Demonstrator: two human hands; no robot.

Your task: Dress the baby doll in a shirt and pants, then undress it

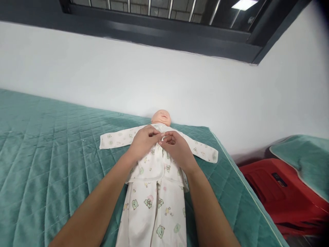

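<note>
A baby doll (161, 117) lies face up on a teal quilted bed cover (51, 144), head toward the wall. It wears a white top (154, 163) and white trousers (154, 212) printed with small bears, sleeves spread out to both sides. My left hand (142, 141) and my right hand (176, 145) meet at the doll's chest just below the neck. Both pinch the front edge of the white top between fingertips and thumbs.
A white wall (205, 89) runs behind the bed under a dark window frame (159, 31). Right of the bed stands a red plastic object (285, 192), with a teal cushion (303, 161) beside it. The bed's right edge (246, 185) runs close to my right arm.
</note>
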